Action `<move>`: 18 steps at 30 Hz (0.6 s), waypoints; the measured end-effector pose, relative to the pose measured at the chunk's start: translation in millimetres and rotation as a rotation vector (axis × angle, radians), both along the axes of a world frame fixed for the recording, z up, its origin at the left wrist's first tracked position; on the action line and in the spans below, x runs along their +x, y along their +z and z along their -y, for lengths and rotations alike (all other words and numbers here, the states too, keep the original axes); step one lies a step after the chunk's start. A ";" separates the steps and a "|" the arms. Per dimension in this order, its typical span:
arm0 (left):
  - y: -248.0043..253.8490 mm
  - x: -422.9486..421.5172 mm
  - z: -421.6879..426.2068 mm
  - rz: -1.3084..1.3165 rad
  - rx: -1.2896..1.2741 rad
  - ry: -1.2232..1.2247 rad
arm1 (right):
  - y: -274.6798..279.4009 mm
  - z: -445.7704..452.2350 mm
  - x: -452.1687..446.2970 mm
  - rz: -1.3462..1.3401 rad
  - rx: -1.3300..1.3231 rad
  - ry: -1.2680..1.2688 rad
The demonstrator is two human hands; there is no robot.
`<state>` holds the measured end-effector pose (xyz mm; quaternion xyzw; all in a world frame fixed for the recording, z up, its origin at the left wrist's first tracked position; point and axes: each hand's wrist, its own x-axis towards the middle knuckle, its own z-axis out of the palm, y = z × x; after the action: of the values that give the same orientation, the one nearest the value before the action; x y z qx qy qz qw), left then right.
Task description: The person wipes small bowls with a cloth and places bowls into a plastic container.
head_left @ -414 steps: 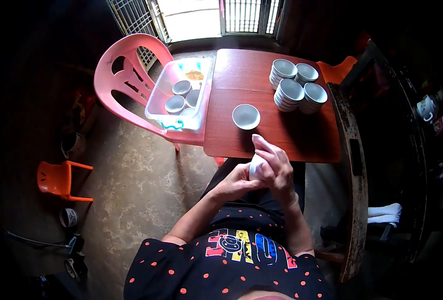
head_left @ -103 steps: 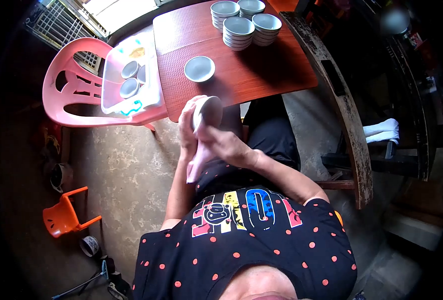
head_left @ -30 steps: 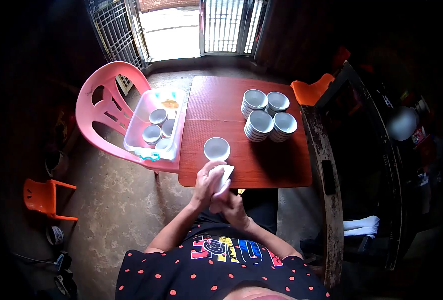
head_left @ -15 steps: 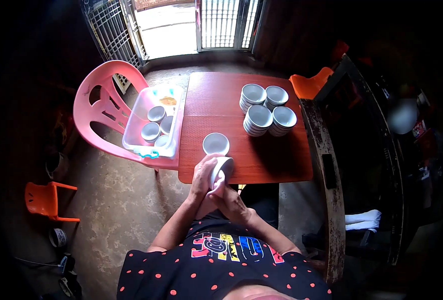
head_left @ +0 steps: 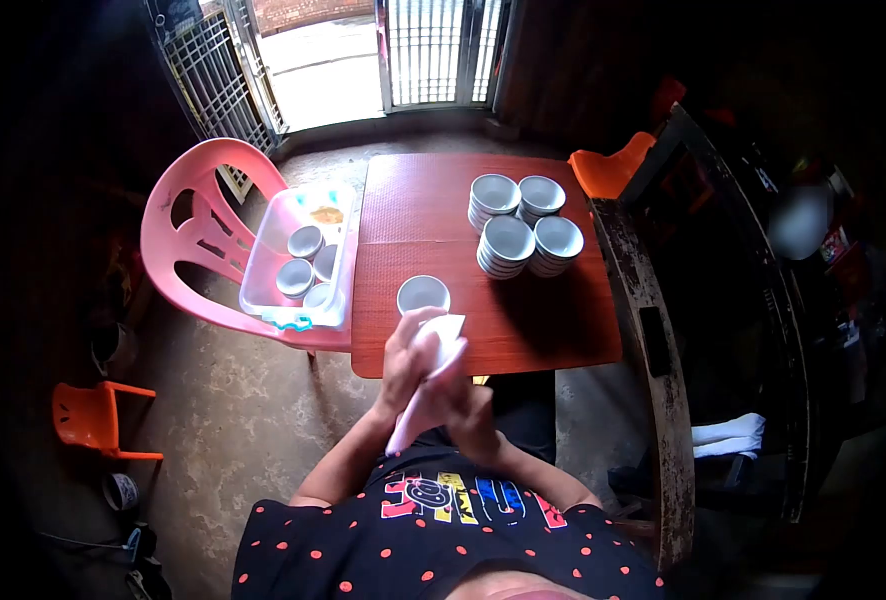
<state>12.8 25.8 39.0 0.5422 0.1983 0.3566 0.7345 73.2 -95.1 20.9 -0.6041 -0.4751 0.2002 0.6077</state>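
My left hand is wrapped round a small white bowl, just past the table's front edge. A pale pink cloth covers much of this bowl and hangs down between my wrists. My right hand, blurred by motion, closes on the cloth against the bowl. Directly beyond my left hand, a single white bowl stands upright on the table. Farther right stand several stacks of white bowls, close together.
The red-brown table is in front of me. At its left, a pink chair carries a clear plastic bin with several bowls inside. A worn wooden frame runs along the right side. A small orange chair stands at lower left.
The bowl in my hands has turned and the cloth now covers more of it, its end hanging lower. My right hand has shifted slightly. The view has tilted a little.
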 end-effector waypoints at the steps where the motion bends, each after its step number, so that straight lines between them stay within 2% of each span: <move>1: 13.1 0.4 -4.4 -0.004 -0.163 -0.075 | -5.3 -6.3 3.8 0.506 0.197 -0.004; 3: 20.2 -2.6 -4.2 -0.052 -0.361 -0.197 | -24.3 -5.7 11.5 0.684 0.221 0.016; 5: -2.9 1.8 0.4 -0.041 -0.237 -0.097 | -22.2 2.8 7.1 0.138 0.007 0.102; 6: -12.2 0.1 3.8 -0.173 0.057 -0.001 | -18.6 6.7 3.4 -0.140 -0.098 0.140; 7: -14.3 -1.3 1.2 -0.223 0.514 0.064 | -8.6 3.5 5.4 -0.530 -0.159 0.051; 9: -15.3 -2.4 1.1 -0.159 0.705 0.048 | 19.8 -9.3 17.7 -1.165 0.051 0.105; 10: -18.5 -3.8 -0.8 -0.106 0.592 -0.054 | 14.1 -8.7 25.1 -1.105 0.103 0.132; 11: -21.4 1.6 1.5 0.043 0.320 -0.095 | 11.8 -9.3 27.4 -0.936 0.110 0.111; 13: -34.4 -8.0 -3.5 0.223 -0.406 -0.257 | 20.1 2.7 35.3 -0.195 -0.111 0.192; 14: -3.1 -7.2 -9.2 0.171 -0.672 -0.284 | 32.0 -9.8 39.9 0.464 0.238 0.092; 15: 2.1 -10.5 -18.5 0.212 -0.732 -0.434 | 19.1 -8.4 40.3 0.820 0.145 0.097; 18: 1.0 -11.6 -23.7 0.177 -0.791 -0.370 | 17.0 -6.4 40.6 1.043 -0.029 -0.017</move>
<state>1.2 49.5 40.0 0.2134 0.1555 0.1611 0.9510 113.8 -88.7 37.9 -0.6355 -0.7071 -0.1260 0.2834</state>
